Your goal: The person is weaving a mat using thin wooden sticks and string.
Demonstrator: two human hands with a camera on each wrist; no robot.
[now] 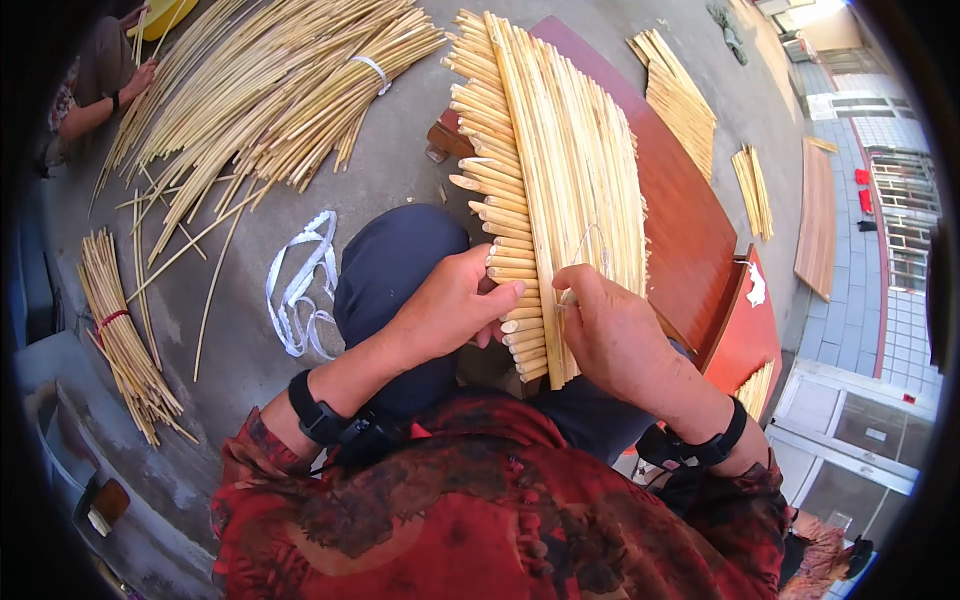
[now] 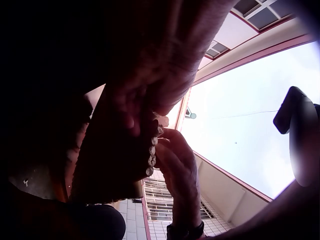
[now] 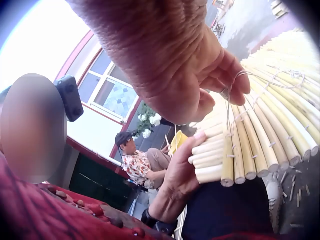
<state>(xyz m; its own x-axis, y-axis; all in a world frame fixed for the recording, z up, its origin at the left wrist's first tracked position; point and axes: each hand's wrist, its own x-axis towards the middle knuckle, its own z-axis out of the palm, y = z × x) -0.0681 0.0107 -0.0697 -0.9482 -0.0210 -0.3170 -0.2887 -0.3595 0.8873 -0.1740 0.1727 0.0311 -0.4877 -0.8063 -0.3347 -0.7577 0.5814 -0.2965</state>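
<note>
The stick mat (image 1: 585,170) lies across the left edge of the red tabletop (image 1: 695,240). At the mat's near end, the left hand (image 1: 450,308) grips some stick ends. The right hand (image 1: 622,335), just beside it, pinches thin string (image 3: 240,74). More sticks (image 1: 270,95) lie on the ground.

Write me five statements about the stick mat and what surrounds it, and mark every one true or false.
1. The left hand holds the edge of the stick mat. True.
2. The thread is wound round the left hand. False: the thread is at the fingers of the right hand.
3. A red band ties the small bundle. True.
4. The white strips lie on the red tabletop. False: the white strips lie on the ground.
5. The other seated person is bareheaded. False: that person wears a dark cap.
</note>
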